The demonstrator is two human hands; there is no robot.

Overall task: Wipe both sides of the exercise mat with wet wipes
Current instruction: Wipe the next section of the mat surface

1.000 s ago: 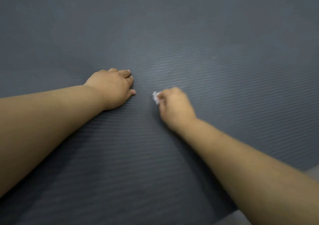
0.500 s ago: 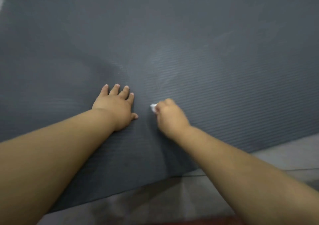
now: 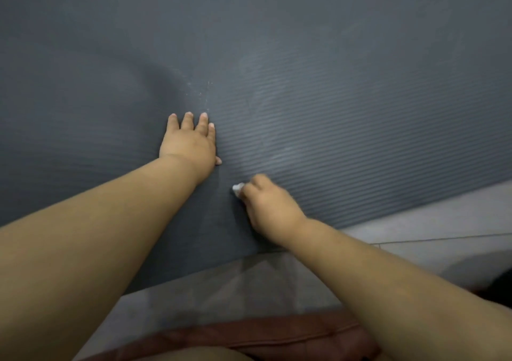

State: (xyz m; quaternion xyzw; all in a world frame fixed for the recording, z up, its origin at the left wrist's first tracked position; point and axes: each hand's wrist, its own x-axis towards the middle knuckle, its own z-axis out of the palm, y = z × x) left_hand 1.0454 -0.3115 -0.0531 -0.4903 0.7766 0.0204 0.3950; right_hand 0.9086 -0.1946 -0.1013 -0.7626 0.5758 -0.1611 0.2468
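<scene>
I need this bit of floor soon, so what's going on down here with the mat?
A person is wiping a dark grey exercise mat spread on the tiled floor. The left hand presses flat on the mat with straight fingers. The right hand grips a small white wet wipe against the ribbed surface near the mat's near edge. Only this side of the mat shows.

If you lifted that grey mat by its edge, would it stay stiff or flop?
Probably floppy: the mat bulges in a soft wave beside the flat left hand. Its ribbed surface likely grips, not slips. The thin edge suggests it is light.
</scene>
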